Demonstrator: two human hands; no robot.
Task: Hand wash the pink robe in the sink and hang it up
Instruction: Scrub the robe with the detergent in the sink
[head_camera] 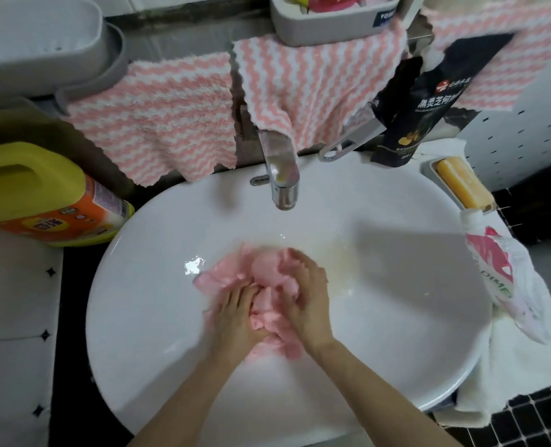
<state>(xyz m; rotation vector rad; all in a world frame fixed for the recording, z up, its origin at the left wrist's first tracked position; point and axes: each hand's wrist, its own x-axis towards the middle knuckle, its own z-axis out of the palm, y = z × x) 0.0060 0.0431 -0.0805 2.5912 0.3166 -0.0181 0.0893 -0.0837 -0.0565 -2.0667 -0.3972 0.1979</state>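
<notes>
The pink robe (235, 274) lies bunched and wet at the bottom of the white sink (396, 272), near its middle. My left hand (235, 314) presses on the near left part of the bundle with its fingers spread over the cloth. My right hand (306, 298) grips the right side of the bundle, fingers curled into the folds. Both forearms reach in from the bottom edge. The chrome faucet (282, 175) stands at the back of the sink, and no water runs from it.
A yellow detergent jug (42, 195) sits at the sink's left. A bar of soap (464, 185) lies in a dish at the right, with a white pouch (493, 269) and a dark pouch (419, 101) nearby. Pink-and-white striped cloths (171, 124) hang behind the faucet.
</notes>
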